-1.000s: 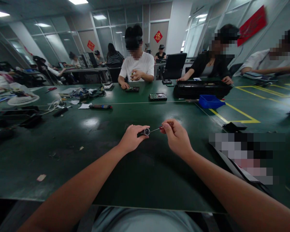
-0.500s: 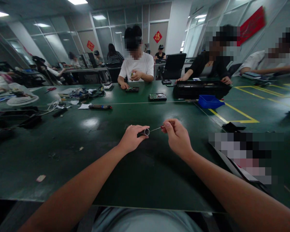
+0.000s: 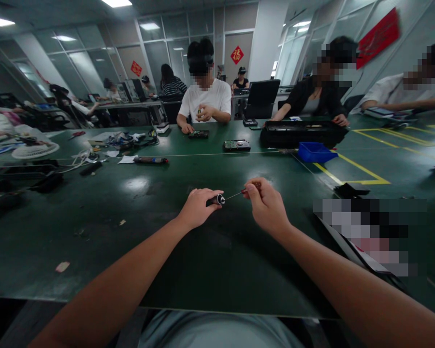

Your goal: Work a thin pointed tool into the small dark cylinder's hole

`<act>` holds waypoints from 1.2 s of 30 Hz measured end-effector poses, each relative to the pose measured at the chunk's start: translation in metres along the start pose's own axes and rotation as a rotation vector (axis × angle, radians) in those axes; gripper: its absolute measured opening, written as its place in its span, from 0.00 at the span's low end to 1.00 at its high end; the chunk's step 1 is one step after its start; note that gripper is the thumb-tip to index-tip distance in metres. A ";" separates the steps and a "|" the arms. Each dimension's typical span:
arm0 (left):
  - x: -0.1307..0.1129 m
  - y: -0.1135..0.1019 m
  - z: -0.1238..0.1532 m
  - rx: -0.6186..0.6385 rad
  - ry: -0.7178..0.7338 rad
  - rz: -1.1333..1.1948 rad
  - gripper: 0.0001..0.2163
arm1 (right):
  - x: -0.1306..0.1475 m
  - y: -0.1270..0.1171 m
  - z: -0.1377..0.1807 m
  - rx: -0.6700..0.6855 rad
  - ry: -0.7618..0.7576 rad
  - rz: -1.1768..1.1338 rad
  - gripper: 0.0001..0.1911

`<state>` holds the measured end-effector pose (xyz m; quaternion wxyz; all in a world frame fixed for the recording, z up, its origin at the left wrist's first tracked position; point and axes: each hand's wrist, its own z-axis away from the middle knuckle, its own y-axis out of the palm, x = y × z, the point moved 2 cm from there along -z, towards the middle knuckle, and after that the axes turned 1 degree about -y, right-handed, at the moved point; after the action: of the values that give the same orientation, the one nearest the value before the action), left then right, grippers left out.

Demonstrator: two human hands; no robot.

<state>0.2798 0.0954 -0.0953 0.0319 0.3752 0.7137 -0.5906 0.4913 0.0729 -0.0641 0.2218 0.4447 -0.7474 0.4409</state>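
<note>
My left hand [image 3: 197,207] is closed around a dark cylinder [image 3: 213,199] with a silvery rim, held just above the table and turned end-on towards the right. A small bright metallic part shows at the cylinder's end. My right hand [image 3: 266,205] pinches a thin screwdriver [image 3: 244,191] by its red handle. Its slim shaft runs left, and the tip is at or very close to the cylinder's end; whether it touches I cannot tell. Most of the handle is hidden by my fingers.
On the green table [image 3: 112,232] lie a dark pen-shaped tool [image 3: 151,160], a circuit-board drive [image 3: 237,145], a blue tray [image 3: 316,152] and a long black housing [image 3: 302,134]. Cables [image 3: 125,139] heap at the far left. A person [image 3: 205,104] works opposite, others nearby.
The cylinder's end looked like a round ring before; now a metallic part shows there and the cylinder is turned slightly. Both hands have stayed almost in place.
</note>
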 end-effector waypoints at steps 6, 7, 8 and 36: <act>-0.003 -0.002 0.001 -0.009 -0.039 0.041 0.17 | -0.002 0.000 -0.001 0.003 0.011 0.019 0.11; -0.003 -0.002 0.001 -0.011 -0.049 0.066 0.16 | -0.002 0.000 -0.001 0.004 0.013 0.025 0.10; -0.004 -0.002 0.001 -0.014 -0.058 0.091 0.16 | -0.002 0.000 -0.001 0.006 0.015 0.029 0.10; -0.023 0.011 0.002 0.107 -0.028 -0.254 0.16 | -0.003 0.002 -0.001 0.015 0.032 0.011 0.12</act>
<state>0.3017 0.0826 -0.0935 -0.0533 0.2749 0.7224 -0.6323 0.4909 0.0761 -0.0672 0.2278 0.4354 -0.7428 0.4548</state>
